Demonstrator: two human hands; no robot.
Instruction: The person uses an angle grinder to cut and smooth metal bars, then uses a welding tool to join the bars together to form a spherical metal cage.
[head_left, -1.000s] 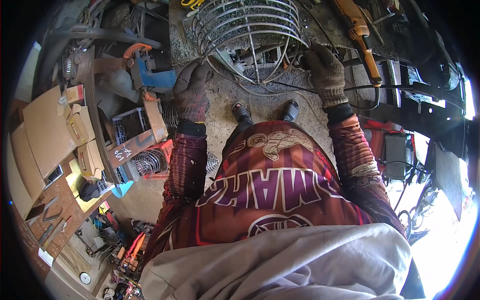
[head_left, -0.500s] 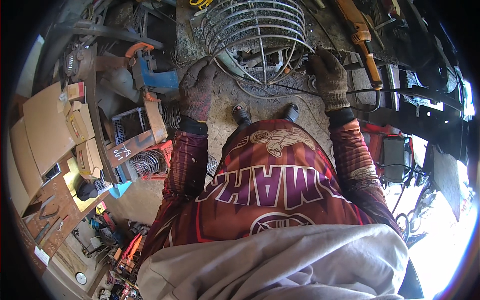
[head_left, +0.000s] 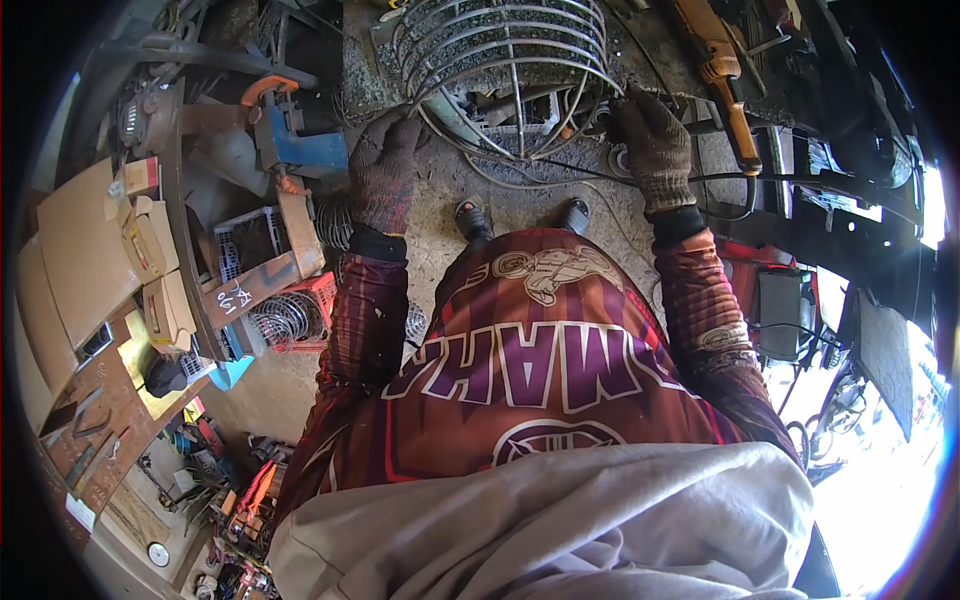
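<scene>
Head view: round-ribbed wire cage (head_left: 514, 100) is grasped by left hand (head_left: 384, 168) and right hand (head_left: 654, 148); hoops (head_left: 510, 64) appear joined, remaining work unclear.

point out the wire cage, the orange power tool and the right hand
Wire cage (head_left: 512, 68): head view, on its middle rod.
Orange power tool (head_left: 720, 68): head view, on its orange housing.
Right hand (head_left: 654, 145): head view, on the middle of the glove.

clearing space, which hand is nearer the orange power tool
Right. The right hand, at the wire cage's right edge, is just left of the orange power tool's lower end; the left hand is at the cage's left edge.
</scene>
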